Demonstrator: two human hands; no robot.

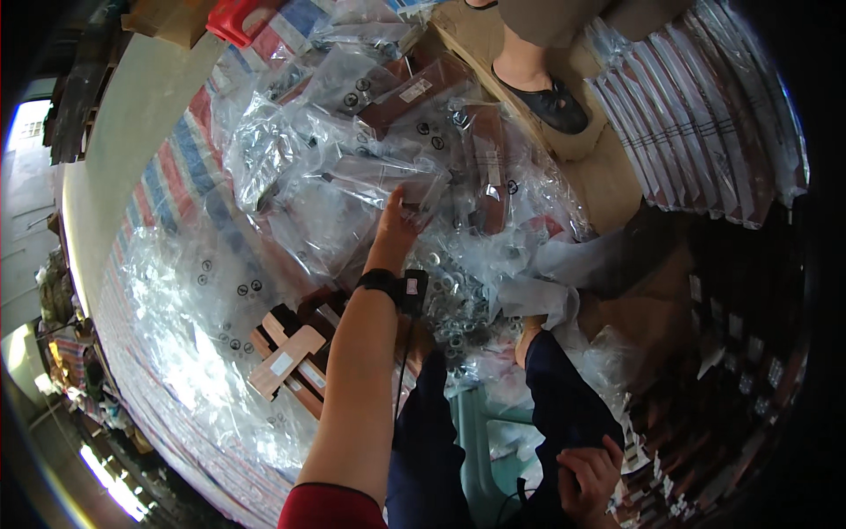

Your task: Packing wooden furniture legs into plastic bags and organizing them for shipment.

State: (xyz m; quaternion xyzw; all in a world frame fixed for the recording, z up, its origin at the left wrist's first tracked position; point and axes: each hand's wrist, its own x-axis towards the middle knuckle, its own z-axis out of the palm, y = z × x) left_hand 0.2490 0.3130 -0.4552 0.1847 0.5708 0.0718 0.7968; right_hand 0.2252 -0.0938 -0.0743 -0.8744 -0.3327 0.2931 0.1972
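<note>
Head view, left hand point(394, 231) grip on clear bag point(379, 181), fingers hidden, right hand point(589, 480) curled, empty

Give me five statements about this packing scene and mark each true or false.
1. The left hand reaches into a pile of clear bags. True.
2. The left wrist wears a black band. True.
3. The right hand holds a bag up high. False: it rests low on the person's knee.
4. Another person's foot in a black shoe stands beyond the pile. True.
5. The brown flat pieces lie right of the right hand. False: they lie left of the left arm.
</note>
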